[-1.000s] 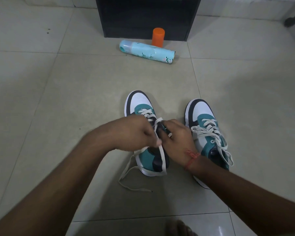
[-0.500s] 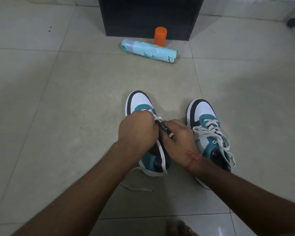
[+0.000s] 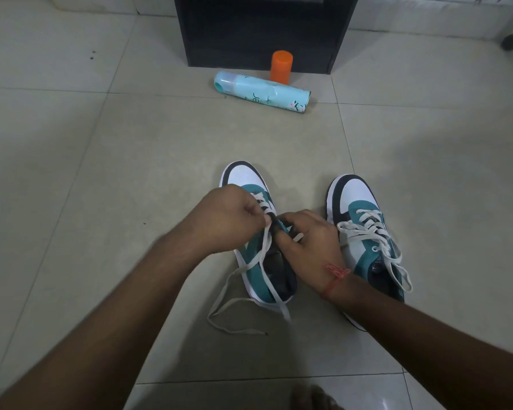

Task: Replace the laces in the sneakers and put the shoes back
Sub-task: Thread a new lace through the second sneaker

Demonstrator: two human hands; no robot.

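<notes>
Two white, teal and black sneakers stand side by side on the tiled floor. The left sneaker (image 3: 243, 176) is partly laced; its white lace (image 3: 234, 303) trails loose over the heel onto the floor. My left hand (image 3: 234, 214) pinches that lace above the eyelets. My right hand (image 3: 311, 241) grips the left sneaker's tongue and collar, fingers curled into the opening. The right sneaker (image 3: 356, 196) is fully laced, its loose white lace ends (image 3: 397, 261) draped over its side. A red thread circles my right wrist.
A light blue spray can (image 3: 261, 93) lies on its side further ahead, with an orange cap (image 3: 281, 66) upright behind it. A black open cabinet (image 3: 264, 28) stands at the back. My bare foot (image 3: 314, 398) shows at the bottom edge.
My left hand moved up and left along the sneaker, drawing the lace through. The loose lace end now lies further out on the floor. My right hand stays on the shoe.
</notes>
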